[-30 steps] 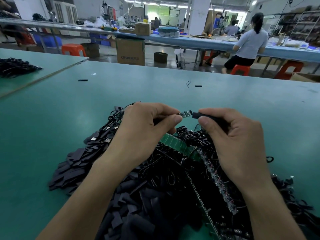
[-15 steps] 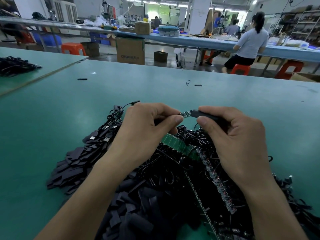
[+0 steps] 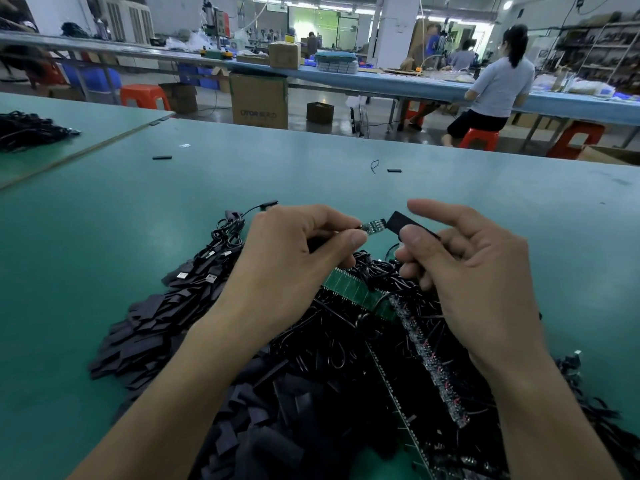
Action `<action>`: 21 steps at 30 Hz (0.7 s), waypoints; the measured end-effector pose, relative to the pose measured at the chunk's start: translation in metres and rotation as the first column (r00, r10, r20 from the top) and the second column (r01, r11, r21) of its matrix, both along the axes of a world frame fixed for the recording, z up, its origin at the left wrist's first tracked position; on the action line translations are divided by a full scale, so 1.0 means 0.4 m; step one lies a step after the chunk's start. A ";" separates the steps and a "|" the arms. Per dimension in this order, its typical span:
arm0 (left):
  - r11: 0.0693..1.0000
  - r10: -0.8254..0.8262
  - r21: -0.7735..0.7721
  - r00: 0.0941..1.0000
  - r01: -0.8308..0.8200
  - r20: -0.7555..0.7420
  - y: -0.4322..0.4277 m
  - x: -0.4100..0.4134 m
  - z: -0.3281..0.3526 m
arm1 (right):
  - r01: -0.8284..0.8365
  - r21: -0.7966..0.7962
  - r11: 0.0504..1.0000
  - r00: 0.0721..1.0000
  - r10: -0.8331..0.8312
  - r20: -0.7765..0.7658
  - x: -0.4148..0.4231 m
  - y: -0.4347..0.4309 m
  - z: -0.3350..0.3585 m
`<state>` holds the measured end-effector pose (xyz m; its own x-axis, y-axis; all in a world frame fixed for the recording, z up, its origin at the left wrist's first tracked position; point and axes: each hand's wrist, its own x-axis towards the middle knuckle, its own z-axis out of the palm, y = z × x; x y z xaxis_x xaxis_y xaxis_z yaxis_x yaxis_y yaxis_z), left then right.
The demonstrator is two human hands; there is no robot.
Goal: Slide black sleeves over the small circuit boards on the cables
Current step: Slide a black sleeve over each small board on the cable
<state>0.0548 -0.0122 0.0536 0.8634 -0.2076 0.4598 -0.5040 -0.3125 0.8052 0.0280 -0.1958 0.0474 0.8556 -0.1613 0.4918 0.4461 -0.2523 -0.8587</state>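
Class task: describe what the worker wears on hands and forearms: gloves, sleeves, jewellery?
Nothing worn shows. The left hand and right hand are bare: no gloves, rings or watch. Both forearms are uncovered to the picture's edge; no sleeve appears.

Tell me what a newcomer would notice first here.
Two hands meet mid-frame: the left hand pinches a small circuit board, the right hand holds a black sleeve at its tip. Beneath them a dark heap of sleeves and cables sprawls over the green table.
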 end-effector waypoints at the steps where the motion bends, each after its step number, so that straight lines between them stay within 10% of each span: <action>1: 1.000 0.000 -0.001 1.000 0.000 -0.001 0.000 -0.001 0.001 | -0.008 -0.004 1.000 1.000 0.008 0.005 0.000 0.000 0.000; 21: 0.999 0.018 -0.038 1.000 -0.017 0.022 0.005 0.000 0.005 | 0.075 -0.106 0.992 0.994 -0.065 0.093 -0.007 0.012 0.011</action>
<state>0.0548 -0.0101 0.0558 0.8564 -0.1747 0.4859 -0.5164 -0.2904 0.8056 0.0252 -0.1910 0.0517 0.7962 -0.1608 0.5833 0.4971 -0.3756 -0.7822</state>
